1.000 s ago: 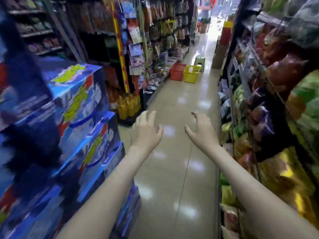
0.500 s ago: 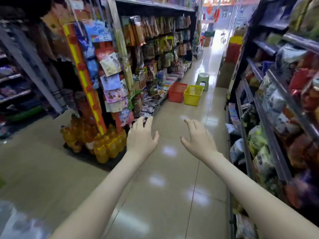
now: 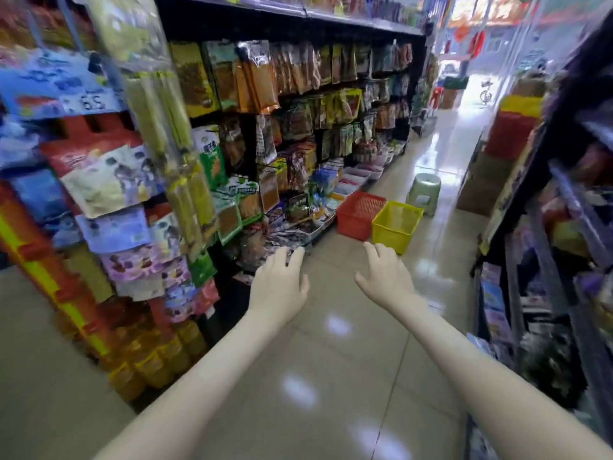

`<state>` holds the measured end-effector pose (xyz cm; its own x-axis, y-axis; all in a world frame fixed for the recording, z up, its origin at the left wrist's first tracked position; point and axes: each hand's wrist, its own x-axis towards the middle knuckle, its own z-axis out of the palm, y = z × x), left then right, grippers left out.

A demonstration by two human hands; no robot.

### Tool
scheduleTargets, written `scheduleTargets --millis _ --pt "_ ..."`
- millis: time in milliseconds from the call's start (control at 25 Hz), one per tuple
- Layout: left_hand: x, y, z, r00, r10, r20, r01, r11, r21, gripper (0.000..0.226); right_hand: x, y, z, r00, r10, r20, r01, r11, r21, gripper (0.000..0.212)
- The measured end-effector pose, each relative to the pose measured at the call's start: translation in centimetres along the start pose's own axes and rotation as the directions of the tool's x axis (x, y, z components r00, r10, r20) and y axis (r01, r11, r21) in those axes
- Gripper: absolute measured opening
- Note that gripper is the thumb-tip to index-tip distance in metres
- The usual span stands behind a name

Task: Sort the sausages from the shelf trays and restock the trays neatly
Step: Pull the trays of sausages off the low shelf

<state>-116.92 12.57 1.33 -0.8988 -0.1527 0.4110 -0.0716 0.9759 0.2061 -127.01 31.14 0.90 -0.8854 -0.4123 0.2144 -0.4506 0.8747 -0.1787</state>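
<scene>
The person stands in a shop aisle with both bare arms stretched forward over the glossy tiled floor [image 3: 335, 366]. The left hand [image 3: 278, 287], at 11 o'clock, is palm down with its fingers [image 3: 293, 258] loosely spread and slightly bent, holding nothing. The right hand [image 3: 386, 280], at 1 o'clock, is likewise empty, its fingers [image 3: 373, 252] spread and its thumb pointing toward the left hand; the two hands are apart. Beyond them at 12 o'clock a red basket [image 3: 360, 215] and a yellow basket [image 3: 394, 225] stand on the floor, touching side by side, with a green stool [image 3: 424, 190] just behind them at 1 o'clock. The shelf trays [image 3: 361, 171] sit low along the foot of the left shelving [image 3: 292, 14], past the red basket at 12 o'clock, well apart from both hands; they hold pink and red packs [image 3: 355, 180], but whether these are the sausages cannot be told. From 9 to 11 o'clock the left shelving is hung with snack packets [image 3: 265, 78], and yellow oil bottles [image 3: 156, 363] stand on the floor at 8 o'clock. More shelving [image 3: 544, 247] runs along 3 o'clock, blurred.
</scene>
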Motion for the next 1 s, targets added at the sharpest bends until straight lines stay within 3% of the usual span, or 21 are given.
scheduleTargets --millis 160,480,640,840,1000 --pt "14.9 3.2 11.1 0.997 0.033 0.070 -0.037 0.998 0.052 0.050 16.7 10.0 4.0 1.000 0.025 0.003 -0.025 1.000 0.003 0.059" --pt "49.2 10.8 30.1 0.982 0.054 0.178 -0.052 0.998 -0.018 0.050 46.5 31.6 8.9 0.995 0.076 0.063 -0.074 0.996 -0.040 0.061" --pt "65.4 15.0 39.8 0.983 0.053 0.178 -0.050 0.998 -0.022 0.051 60.8 43.3 11.7 0.996 0.021 0.082 -0.018 0.999 -0.027 0.058" --pt "84.2 20.3 50.8 0.988 -0.025 0.151 0.025 1.000 0.002 0.051 78.9 57.1 14.2 0.996 -0.017 0.083 0.019 1.000 -0.023 0.047" --pt "96.7 21.9 57.5 0.971 -0.145 0.190 0.140 0.989 0.044 0.050 93.5 64.6 16.1 0.985 -0.106 0.136 0.116 0.991 -0.060 0.051"
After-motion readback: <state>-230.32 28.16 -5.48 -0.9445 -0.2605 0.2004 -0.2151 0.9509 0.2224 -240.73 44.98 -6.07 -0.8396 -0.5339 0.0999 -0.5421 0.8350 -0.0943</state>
